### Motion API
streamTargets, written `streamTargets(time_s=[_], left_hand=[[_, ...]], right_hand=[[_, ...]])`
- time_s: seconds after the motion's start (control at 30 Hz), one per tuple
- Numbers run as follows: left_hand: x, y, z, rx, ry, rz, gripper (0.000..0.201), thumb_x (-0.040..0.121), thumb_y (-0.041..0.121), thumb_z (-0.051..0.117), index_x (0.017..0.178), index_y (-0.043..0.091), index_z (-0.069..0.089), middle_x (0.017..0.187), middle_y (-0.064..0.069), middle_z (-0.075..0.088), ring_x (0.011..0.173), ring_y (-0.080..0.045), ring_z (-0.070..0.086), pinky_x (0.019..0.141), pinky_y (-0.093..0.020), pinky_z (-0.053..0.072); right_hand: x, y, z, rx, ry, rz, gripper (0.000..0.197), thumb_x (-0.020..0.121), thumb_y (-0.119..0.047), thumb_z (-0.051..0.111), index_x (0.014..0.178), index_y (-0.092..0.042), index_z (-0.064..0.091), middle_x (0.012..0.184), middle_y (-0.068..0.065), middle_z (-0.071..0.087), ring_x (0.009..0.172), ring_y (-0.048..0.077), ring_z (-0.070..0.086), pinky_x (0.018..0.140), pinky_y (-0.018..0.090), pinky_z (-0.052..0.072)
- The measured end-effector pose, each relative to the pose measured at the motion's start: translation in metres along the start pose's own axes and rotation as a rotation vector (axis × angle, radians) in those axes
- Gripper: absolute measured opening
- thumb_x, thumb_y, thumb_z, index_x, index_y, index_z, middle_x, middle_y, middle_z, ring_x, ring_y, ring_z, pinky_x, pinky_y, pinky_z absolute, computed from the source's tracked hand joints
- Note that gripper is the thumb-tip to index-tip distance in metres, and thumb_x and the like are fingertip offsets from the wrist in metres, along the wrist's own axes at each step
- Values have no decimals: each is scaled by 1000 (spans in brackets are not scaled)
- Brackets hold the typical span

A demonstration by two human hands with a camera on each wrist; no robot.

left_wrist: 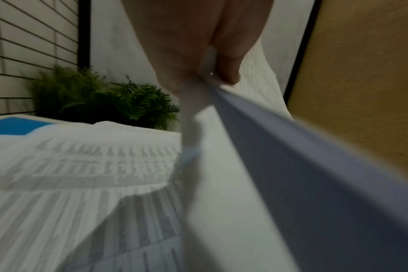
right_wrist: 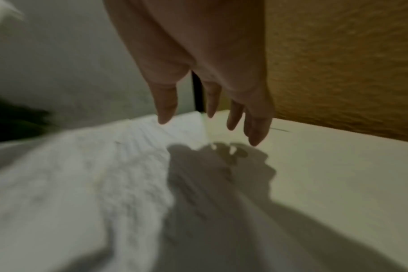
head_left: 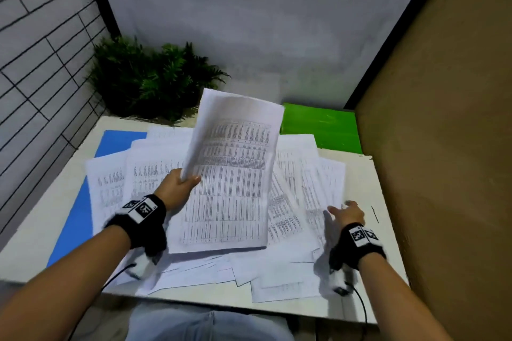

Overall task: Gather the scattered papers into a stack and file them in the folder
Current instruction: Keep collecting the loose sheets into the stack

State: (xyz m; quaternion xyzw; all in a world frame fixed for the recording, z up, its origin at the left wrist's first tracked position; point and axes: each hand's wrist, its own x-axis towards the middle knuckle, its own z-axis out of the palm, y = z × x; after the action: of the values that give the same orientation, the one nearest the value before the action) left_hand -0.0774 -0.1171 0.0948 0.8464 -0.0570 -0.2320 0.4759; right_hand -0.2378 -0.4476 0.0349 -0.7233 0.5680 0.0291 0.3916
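Left hand (head_left: 177, 185) pinches a sheet (head_left: 232, 174); right hand (head_left: 346, 213) hovers spread over blurred papers (head_left: 302, 202)

Printed papers (head_left: 293, 202) scattered, green folder (head_left: 321, 126) closed

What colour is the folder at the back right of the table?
Bright green: the folder lies flat at the table's far right corner, its front edge under the scattered papers. Head view shows it best.
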Motion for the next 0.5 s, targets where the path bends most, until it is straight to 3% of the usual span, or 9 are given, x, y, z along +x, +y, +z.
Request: streamTargets(time_s=[0.07, 0.13, 0.2, 0.27, 0.33, 0.43, 0.5], left_hand=[[-2, -6, -7, 10, 46, -37, 33, 92, 16, 49, 61, 14, 39, 52, -5, 33, 46, -16, 31, 45, -24, 26], [-3, -11, -10, 12, 70, -49, 34, 92, 15, 49, 60, 13, 38, 50, -5, 32, 45, -16, 30, 39, -21, 27], [-4, -11, -11, 5, 74, -60, 34, 92, 14, 49, 60, 12, 38, 50, -5, 32, 44, -16, 30, 34, -18, 27], [-3, -9, -11, -2, 78, -63, 33, 92, 14, 50, 60, 11, 39, 51, -5, 33, 45, -16, 30, 39, -22, 28], [-3, -7, -11, -14, 81, -62, 34, 92, 15, 50, 60, 10, 40, 50, -6, 33, 45, -16, 31, 44, -24, 27], [-2, -9, -13, -34, 86, -60, 35, 92, 15, 50, 59, 10, 39, 48, -6, 32, 43, -16, 30, 44, -24, 26], [0, -10, -13, -23, 91, -60, 36, 91, 16, 50, 58, 11, 38, 50, -6, 32, 45, -16, 31, 47, -25, 26]], right_hand=[[6, 16, -6, -53, 8, 83, 68, 80, -26, 66, 135, -2, 33, 138, 24, 41, 122, 41, 45, 99, 44, 39], [6, 18, 0, 70, -77, 75, 62, 81, -24, 67, 131, 1, 40, 129, 25, 50, 110, 39, 54, 90, 40, 42], [5, 16, 11, 147, -169, 28, 42, 79, -19, 70, 112, 3, 55, 97, 19, 64, 75, 29, 60, 72, 32, 45], [7, 12, 20, 184, -179, 3, 30, 77, -13, 72, 99, 3, 61, 69, 12, 60, 56, 22, 51, 56, 27, 42], [10, 9, 23, 208, -175, 13, 36, 76, -13, 72, 103, 9, 62, 68, 13, 59, 59, 24, 53, 58, 30, 44], [6, -1, 13, 75, -110, -66, 32, 85, -12, 61, 109, 10, 57, 97, 20, 62, 86, 31, 59, 77, 30, 44], [3, -7, 1, 78, -30, -120, 28, 90, -10, 52, 111, 8, 57, 99, 20, 60, 91, 32, 58, 80, 28, 41]])
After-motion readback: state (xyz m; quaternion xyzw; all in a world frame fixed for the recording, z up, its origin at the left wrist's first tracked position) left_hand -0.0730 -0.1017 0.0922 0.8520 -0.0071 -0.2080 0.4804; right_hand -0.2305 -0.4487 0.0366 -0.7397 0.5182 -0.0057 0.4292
